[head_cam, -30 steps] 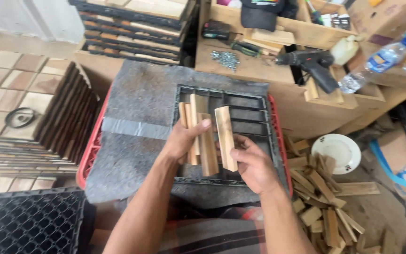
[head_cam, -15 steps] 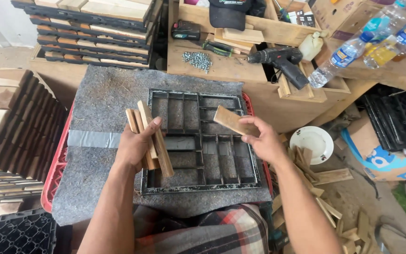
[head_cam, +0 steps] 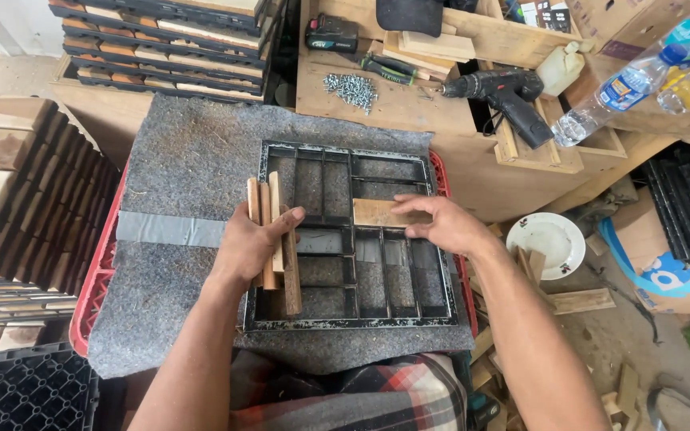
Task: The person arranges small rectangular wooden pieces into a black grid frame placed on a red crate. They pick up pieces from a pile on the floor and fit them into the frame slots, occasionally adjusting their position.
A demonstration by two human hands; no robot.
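On the grey felt mat (head_cam: 185, 168), near its right edge, lies the black grid frame (head_cam: 345, 239). Left hand (head_cam: 251, 246) closed round a bundle of wood slats (head_cam: 271, 239) at frame's left side; right hand (head_cam: 441, 225), fingers flat, presses one wood slat (head_cam: 373, 212) into frame's upper-right part.

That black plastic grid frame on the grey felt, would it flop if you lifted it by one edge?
Probably only slightly: the black plastic grid frame has many cross ribs, which suggests stiffness. Being mostly open cells, it likely weighs little. The fuzzy grey felt mat would likely resist sliding.

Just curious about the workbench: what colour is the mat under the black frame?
Grey felt mat, with a lighter grey tape strip across it; the head view shows it.
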